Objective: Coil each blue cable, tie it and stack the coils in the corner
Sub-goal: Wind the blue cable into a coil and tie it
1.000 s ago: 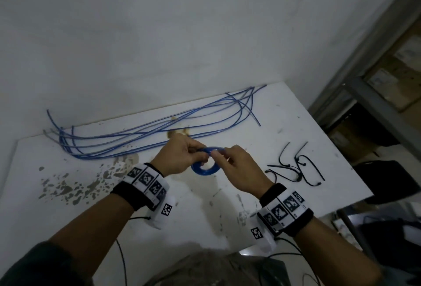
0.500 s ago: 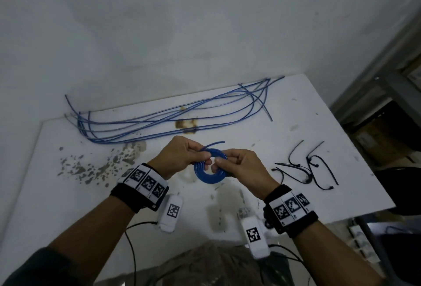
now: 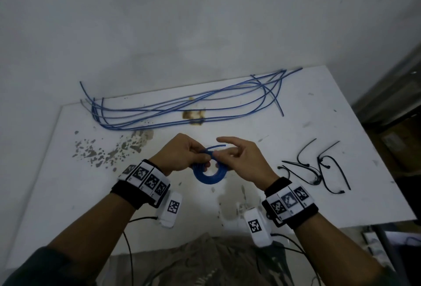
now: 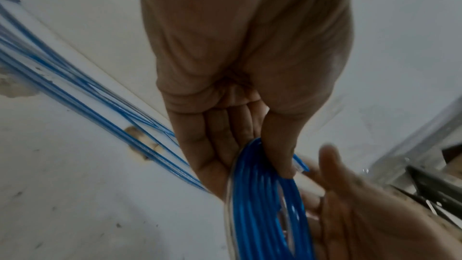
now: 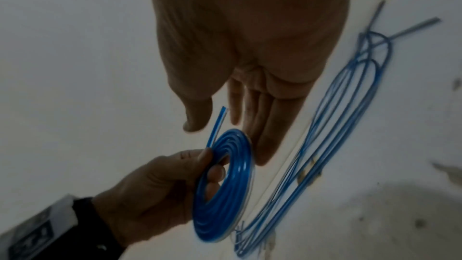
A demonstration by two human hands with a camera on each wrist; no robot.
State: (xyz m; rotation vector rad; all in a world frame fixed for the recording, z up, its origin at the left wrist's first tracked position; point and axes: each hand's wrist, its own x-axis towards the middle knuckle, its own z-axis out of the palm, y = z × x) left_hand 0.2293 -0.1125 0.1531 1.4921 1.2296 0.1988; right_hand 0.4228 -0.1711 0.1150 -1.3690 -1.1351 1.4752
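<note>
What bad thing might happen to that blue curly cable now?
1. Only the left hand pinches the blue coil; the right hand is open beside it, so the untied coil might spring loose.
2. Its free end sticks out and may unwind.
3. The black ties lie off to the right, so reaching for one leaves a one-handed hold.

Loose cables [image 3: 182, 112] line wall edge ahead of my hands; ties [image 3: 319, 171] lie right; bare table [image 3: 68, 194] to my left, passable.
</note>
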